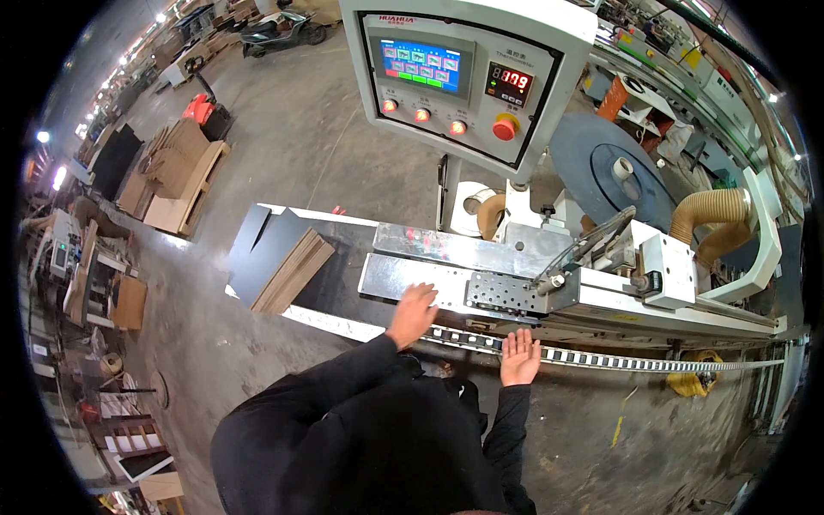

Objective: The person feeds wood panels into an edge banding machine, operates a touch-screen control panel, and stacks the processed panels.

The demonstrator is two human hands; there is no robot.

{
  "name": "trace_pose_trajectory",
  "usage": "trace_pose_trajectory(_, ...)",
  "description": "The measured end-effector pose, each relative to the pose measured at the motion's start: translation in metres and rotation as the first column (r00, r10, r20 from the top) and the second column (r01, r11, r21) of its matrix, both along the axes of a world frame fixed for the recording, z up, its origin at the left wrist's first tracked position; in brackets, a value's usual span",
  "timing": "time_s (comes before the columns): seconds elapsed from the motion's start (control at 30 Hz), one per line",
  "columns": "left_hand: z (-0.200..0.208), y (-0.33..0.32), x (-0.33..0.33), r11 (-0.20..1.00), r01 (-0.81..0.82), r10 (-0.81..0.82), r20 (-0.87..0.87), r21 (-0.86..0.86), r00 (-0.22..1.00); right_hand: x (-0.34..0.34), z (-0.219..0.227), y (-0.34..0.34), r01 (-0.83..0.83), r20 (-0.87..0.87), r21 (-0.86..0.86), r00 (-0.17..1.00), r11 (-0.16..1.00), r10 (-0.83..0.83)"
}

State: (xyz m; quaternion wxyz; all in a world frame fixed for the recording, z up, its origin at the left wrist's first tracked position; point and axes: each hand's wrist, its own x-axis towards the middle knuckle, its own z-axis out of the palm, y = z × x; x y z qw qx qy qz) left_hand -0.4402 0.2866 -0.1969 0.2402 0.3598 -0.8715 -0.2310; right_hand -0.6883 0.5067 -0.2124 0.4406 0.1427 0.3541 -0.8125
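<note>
My left hand is at the front edge of the machine's bright metal plate, its fingers stretched out and nothing seen in them. I cannot tell whether the fingertips touch the plate. To the right, my right hand is held open with fingers raised, over or just in front of the roller track. It holds nothing. A perforated metal block lies just beyond it. On the left end of the black worktop rests a tilted stack of dark grey boards with brown edges.
A control box with a lit screen and a red button stands over the machine. At the right are a large dark reel, a tan hose and a yellow bag. A loaded pallet lies at the left.
</note>
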Motion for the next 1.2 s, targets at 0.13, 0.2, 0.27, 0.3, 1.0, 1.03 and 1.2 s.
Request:
trace_pose_trajectory(0.13, 0.115, -0.045, 0.119, 0.927, -0.192, 0.179, -0.070, -0.321, 0.981, 0.058, 0.001, -0.003, 0.013, 0.094, 0.024, 0.995, 1.000, -0.015)
trace_pose_trajectory(0.2, 0.169, -0.080, 0.180, 0.861, -0.338, 0.367, 0.004, -0.380, 0.930, 0.079, -0.008, -0.007, -0.017, 0.094, 0.043, 0.995, 0.999, 0.013)
trace_pose_trajectory(0.27, 0.174, -0.120, 0.255, 0.718, -0.468, 0.617, 0.160, -0.515, 0.770, 0.101, -0.010, -0.022, -0.082, 0.130, 0.066, 0.989, 0.994, 0.073)
trace_pose_trajectory(0.3, 0.172, -0.135, 0.288, 0.722, -0.479, 0.651, 0.255, -0.499, 0.715, 0.109, -0.012, -0.029, -0.118, 0.134, 0.072, 0.985, 0.990, 0.108)
trace_pose_trajectory(1.0, 0.131, -0.181, 0.380, 0.869, -0.478, 0.494, 0.282, -0.127, 0.823, 0.176, 0.005, -0.093, -0.188, 0.096, 0.134, 0.980, 0.973, 0.176)
trace_pose_trajectory(1.03, 0.143, -0.181, 0.374, 0.880, -0.440, 0.474, 0.292, -0.177, 0.831, 0.173, 0.013, -0.092, -0.206, 0.070, 0.122, 0.978, 0.971, 0.199)
trace_pose_trajectory(1.2, 0.173, -0.171, 0.297, 0.967, -0.088, 0.147, 0.239, -0.239, 0.960, 0.154, 0.026, -0.069, -0.101, 0.049, 0.146, 0.994, 0.984, 0.095)
